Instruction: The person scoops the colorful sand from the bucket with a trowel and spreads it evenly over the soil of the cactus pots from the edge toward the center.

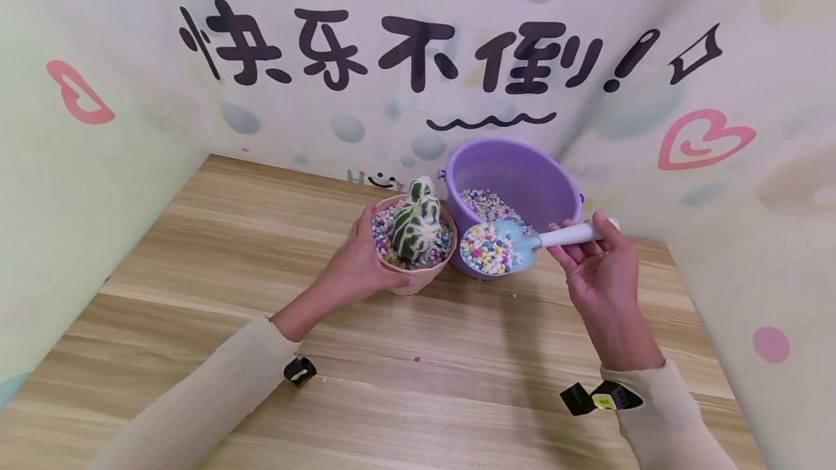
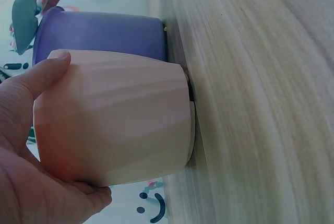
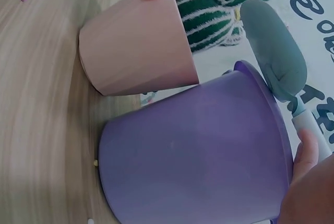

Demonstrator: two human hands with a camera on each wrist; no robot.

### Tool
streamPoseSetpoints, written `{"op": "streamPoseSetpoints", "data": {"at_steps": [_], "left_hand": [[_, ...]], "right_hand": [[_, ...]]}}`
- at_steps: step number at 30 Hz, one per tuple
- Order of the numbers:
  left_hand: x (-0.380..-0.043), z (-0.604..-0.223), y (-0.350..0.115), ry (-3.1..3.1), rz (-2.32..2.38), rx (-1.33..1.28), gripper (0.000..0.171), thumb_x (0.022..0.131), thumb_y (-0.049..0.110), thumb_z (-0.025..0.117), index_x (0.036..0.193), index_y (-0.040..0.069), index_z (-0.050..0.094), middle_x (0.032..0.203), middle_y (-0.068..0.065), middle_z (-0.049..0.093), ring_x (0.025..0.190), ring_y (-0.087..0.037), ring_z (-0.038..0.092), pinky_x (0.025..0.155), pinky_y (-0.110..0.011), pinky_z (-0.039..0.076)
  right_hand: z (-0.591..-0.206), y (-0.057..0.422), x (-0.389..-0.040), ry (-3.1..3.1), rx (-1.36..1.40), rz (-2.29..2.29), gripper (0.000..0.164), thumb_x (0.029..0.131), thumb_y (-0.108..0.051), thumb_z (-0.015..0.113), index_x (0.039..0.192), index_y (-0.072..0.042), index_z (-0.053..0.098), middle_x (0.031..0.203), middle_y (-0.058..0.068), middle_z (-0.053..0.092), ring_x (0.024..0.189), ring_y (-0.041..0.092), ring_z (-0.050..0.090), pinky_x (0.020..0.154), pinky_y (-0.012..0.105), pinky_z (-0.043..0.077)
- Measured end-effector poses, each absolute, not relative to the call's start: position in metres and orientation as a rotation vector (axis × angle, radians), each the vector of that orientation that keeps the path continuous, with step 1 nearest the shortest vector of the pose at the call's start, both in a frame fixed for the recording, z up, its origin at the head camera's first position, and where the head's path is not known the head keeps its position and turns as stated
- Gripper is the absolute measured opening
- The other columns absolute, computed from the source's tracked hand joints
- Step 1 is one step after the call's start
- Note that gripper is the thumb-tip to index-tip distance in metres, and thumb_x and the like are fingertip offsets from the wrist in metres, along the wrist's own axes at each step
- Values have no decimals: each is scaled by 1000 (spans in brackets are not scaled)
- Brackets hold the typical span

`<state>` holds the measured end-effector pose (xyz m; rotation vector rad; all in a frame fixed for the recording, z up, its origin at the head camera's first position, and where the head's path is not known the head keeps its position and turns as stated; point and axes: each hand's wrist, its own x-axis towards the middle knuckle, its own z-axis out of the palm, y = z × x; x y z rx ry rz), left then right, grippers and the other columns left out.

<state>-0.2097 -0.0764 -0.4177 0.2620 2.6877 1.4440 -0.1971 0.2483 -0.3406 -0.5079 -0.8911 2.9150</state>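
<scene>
My left hand [image 1: 355,261] grips the side of a pale pink flowerpot [image 2: 115,117], its thumb near the rim. In the pot a striped green cactus [image 1: 416,227] with white fuzz stands upright among multicoloured pebbles. My right hand [image 1: 604,263] holds the white handle of a small trowel [image 1: 519,244]. The trowel's light blue scoop carries a heap of coloured pebbles [image 1: 486,249] over the front rim of a purple bucket [image 3: 198,156]. More pebbles lie inside the bucket, which stands right beside the pot.
The wood-grain table [image 1: 215,252] carries a few stray pebbles, one of them a red pebble [image 1: 417,359] in front of the pot. A printed cloth backdrop [image 1: 366,100] with large black characters rises close behind the bucket and pot.
</scene>
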Motion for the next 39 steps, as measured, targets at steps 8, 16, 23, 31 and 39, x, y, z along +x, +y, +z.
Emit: {"op": "streamPoseSetpoints", "data": {"at_steps": [8,16,23,31,39], "left_hand": [[-209,-419,-75,2694,1448,237,134,57,37,94,155,20,3,151,-18,28,130,-40,43,102,-57,42],[-207,-418,-73,2711,1442,199,135,58,37,94,155,18,2,152,-20,27,130,-42,42,103,-58,41],[-204,-417,-70,2715,1445,143,136,59,37,93,155,17,0,154,-20,23,133,-42,40,105,-57,39],[-203,-417,-69,2720,1427,123,138,58,41,93,155,17,-1,156,-19,22,133,-42,40,105,-56,40],[-203,-417,-70,2738,1406,125,137,58,44,92,155,15,-1,156,-20,20,134,-43,39,106,-56,39]], "right_hand": [[-347,242,-189,-916,-488,2902,20,94,-12,63,107,-7,49,83,20,65,83,38,71,73,52,57],[-352,233,-180,-937,-448,2852,19,93,-11,64,103,-7,48,83,20,68,79,35,72,68,51,58],[-357,224,-173,-1001,-411,2793,17,92,-11,66,101,-5,53,83,18,71,79,33,72,65,48,59],[-363,214,-172,-1020,-446,2693,18,91,-10,67,101,0,56,87,19,72,78,32,73,64,48,59],[-361,200,-172,-1091,-403,2569,18,87,-5,71,97,3,58,84,14,69,74,31,72,60,48,58]]}}
